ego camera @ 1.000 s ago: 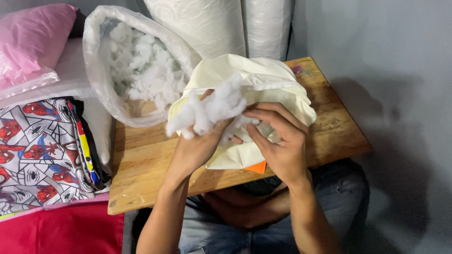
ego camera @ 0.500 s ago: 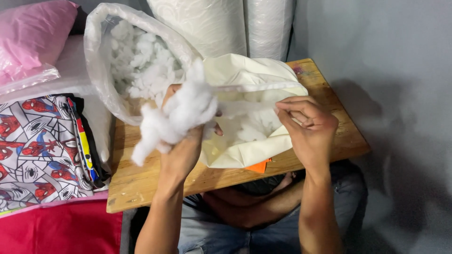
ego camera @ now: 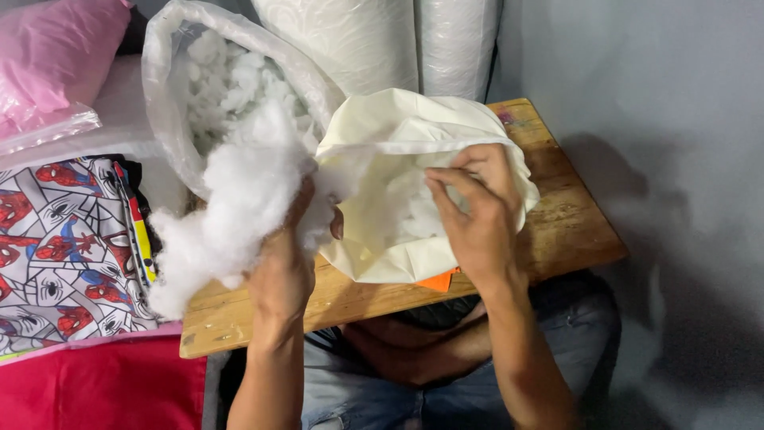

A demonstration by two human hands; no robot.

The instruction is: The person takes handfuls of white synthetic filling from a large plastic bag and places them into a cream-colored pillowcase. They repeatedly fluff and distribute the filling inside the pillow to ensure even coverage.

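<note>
Gripping a big wad of white stuffing (ego camera: 239, 207), L hand (ego camera: 282, 271) sits just left of cream pillow cover (ego camera: 414, 135); its mouth gapes toward it. R hand (ego camera: 477, 215) pinches cover's rim open.

A big clump of white fluffy stuffing (ego camera: 239, 207) is bulging out of the left hand's closed grip, hanging loose and ragged just beside the mouth of the cream fabric pillow cover (ego camera: 398, 151). The cover is lying crumpled on the wooden worktop, its opening being held wide and facing the clump, with more white stuffing (ego camera: 410, 211) showing inside. The right hand's fingers are pinching its upper edge.
</note>
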